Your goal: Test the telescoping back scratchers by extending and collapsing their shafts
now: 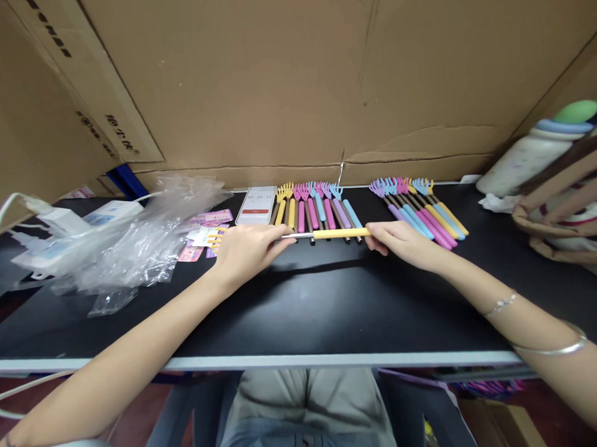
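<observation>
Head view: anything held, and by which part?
Yes, a yellow-handled back scratcher, held across both hands: the left hand grips its metal rod, the right hand the outer end of its yellow handle.

I see one back scratcher: yellow grip on the right, thin silver shaft, yellow claw at far left, partly hidden. Roughly horizontal, held in the air, mid-view.

Left hand gripped the rod of a yellow back scratcher, right hand pinched its handle end, kinda sideways over the black desk. Colourful scratchers lay on the far side, crumpled plastic off left.
</observation>
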A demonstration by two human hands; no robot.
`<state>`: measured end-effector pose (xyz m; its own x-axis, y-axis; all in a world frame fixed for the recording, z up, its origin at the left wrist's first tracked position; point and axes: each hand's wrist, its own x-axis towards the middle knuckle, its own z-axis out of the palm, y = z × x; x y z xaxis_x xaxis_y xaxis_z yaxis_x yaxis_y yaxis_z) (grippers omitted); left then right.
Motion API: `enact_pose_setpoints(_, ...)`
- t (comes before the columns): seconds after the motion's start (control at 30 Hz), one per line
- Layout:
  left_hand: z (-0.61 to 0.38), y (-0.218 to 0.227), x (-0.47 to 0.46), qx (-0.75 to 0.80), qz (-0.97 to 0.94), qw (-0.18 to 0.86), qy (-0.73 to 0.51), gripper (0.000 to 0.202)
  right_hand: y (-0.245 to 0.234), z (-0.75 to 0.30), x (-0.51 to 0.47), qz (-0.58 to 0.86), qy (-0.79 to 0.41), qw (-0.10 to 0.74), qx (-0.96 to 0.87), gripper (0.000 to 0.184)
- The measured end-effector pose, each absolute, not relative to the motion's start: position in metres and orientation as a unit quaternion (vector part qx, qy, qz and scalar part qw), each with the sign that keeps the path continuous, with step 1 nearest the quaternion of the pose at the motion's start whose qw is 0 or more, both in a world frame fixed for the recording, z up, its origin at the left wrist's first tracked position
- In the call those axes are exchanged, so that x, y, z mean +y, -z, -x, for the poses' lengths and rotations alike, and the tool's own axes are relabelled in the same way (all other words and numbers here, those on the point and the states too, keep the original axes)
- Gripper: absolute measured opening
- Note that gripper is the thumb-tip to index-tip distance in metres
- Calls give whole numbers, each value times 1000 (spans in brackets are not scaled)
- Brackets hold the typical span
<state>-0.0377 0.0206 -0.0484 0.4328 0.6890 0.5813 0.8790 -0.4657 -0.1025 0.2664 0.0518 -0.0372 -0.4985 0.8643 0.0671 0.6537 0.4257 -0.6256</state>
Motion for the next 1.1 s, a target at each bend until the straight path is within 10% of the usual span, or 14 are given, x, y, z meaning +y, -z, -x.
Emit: enact_pose_setpoints(1.1, 40, 50, 23, -476, 825, 180, 245, 39, 30, -265, 46, 427, -217, 210, -853, 38)
